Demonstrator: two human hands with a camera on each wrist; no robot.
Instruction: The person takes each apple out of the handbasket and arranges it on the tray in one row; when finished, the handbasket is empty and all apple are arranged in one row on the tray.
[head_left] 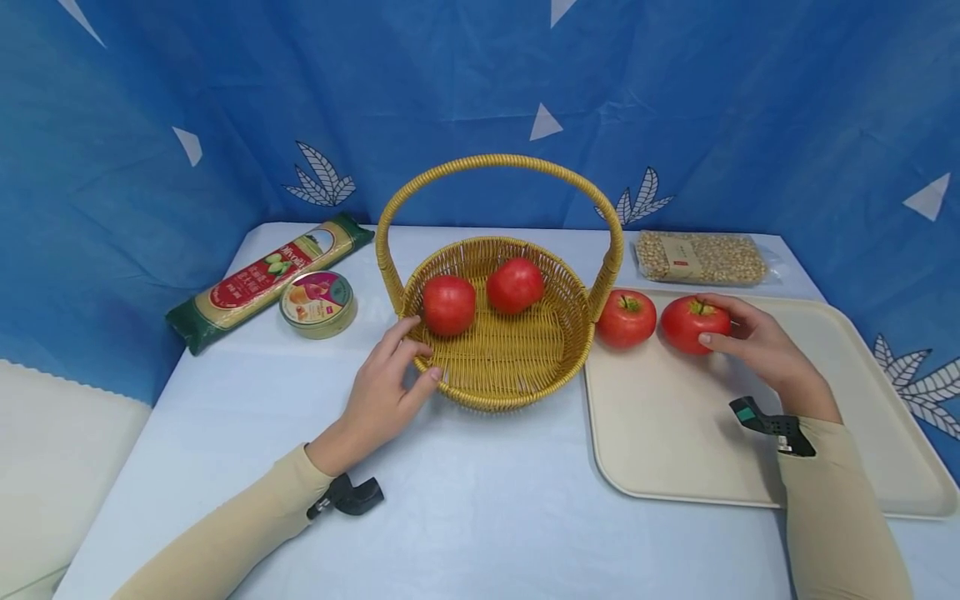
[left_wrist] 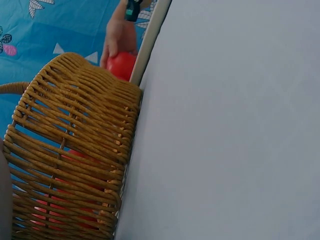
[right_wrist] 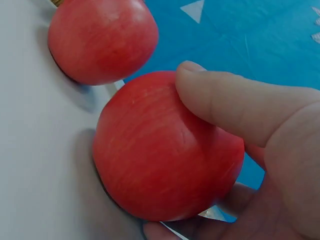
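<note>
- Right hand (head_left: 772,350): grip grasping one tomato; thumb laid on its near side, fingers reaching round its far side.
- Held tomato (head_left: 684,325): red, green stem on top; lies between thumb and fingers, close in under the fingertips, its left side uncovered; located at the far edge of the tray. Whether its full weight rests there, cannot tell.
- Second tomato (head_left: 625,321): red, stem upward; at the tray's far left corner, just left of the held tomato and near the thumb, in no grip.
- Tray (head_left: 675,433): cream, shallow, rounded corners; on the right of the counter (head_left: 480,517), beneath the right forearm.
- Left hand (head_left: 378,392): grip released, fingers relaxed and spread; fingertips at the near left rim of the basket, no fruit held.
- Basket (head_left: 495,402): yellow wicker, tall arched handle; upright, directly left of the tray.
- Left red fruit (head_left: 448,307): inside the basket against the left wall, near the left fingertips.
- Right red fruit (head_left: 516,286): inside the basket toward the back, just beside the other.
- Bag of beans (head_left: 701,257): clear, pale label; just behind the tray.
- Tin (head_left: 318,304): round, printed lid; left of the basket.
- Pack of spaghetti (head_left: 262,279): green ends, red label; slanting behind the tin.
</note>
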